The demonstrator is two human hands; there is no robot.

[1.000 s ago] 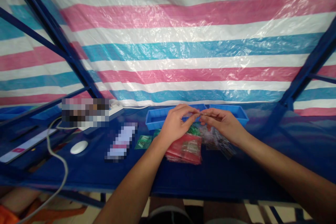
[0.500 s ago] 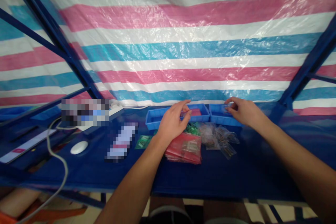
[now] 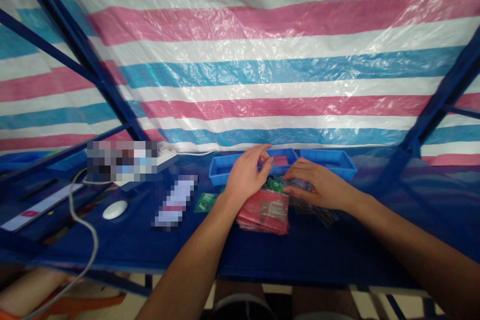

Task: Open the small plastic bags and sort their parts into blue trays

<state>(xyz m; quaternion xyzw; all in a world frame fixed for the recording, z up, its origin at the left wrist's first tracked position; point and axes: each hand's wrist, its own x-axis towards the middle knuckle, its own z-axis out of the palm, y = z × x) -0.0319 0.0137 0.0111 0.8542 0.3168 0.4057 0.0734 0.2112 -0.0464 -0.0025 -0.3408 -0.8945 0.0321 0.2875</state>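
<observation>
My left hand [image 3: 245,176] hovers over the front rim of the left blue tray [image 3: 221,172], its fingers loosely apart and holding nothing. A pink packet [image 3: 280,161] lies in that tray just past its fingertips. My right hand [image 3: 318,186] rests low on a pile of small clear bags [image 3: 323,216], thumb and fingers pinched on one of them. Between the hands lie green packets [image 3: 275,185]. A stack of red packets [image 3: 262,215] sits under my left wrist. The right blue tray [image 3: 337,162] stands behind my right hand.
The blue table [image 3: 337,255] carries a white mouse [image 3: 115,209], a white cable [image 3: 84,225], a blurred-out flat item [image 3: 174,202], a lone green packet [image 3: 205,202] and a flat device [image 3: 33,210] at far left. A striped tarp [image 3: 262,60] and blue frame bars [image 3: 86,60] close off the back.
The hands parted from a shared pinch. My right hand reached to the right tray, then came back down onto the clear bags. My left hand has stayed put for the last half second.
</observation>
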